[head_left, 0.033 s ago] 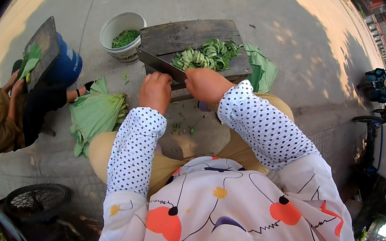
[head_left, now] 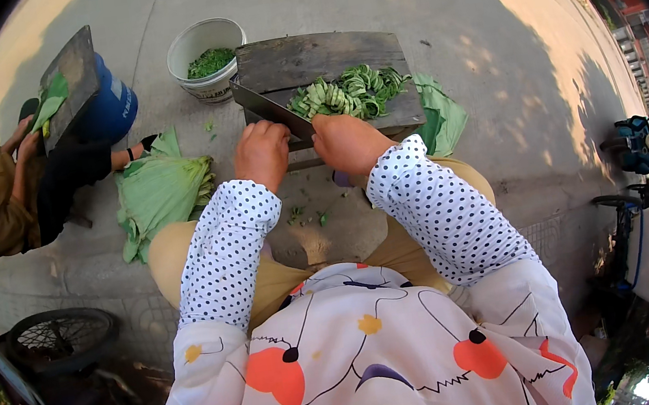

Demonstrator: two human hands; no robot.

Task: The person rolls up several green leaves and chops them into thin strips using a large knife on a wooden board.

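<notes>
My right hand [head_left: 352, 140] is closed round the handle end of a broad dark-bladed cleaver [head_left: 273, 111]. Its blade stands on edge, slanting across the near left corner of a wooden board [head_left: 313, 55]. Left of the blade is my left hand [head_left: 261, 153], its fingers curled in near the cleaver. Whatever those fingers hold is hidden from above. Sliced green leaves [head_left: 343, 95] lie in curled strips on the board, right of the blade.
A white bucket [head_left: 178, 56] with chopped greens [head_left: 210, 63] stands left of the board. Large leaves [head_left: 163, 191] lie on the ground at left, others [head_left: 439, 115] beside the board. Another person [head_left: 1, 204] sits at far left by a blue drum [head_left: 115, 103]. Parked vehicles [head_left: 635, 145] line the right.
</notes>
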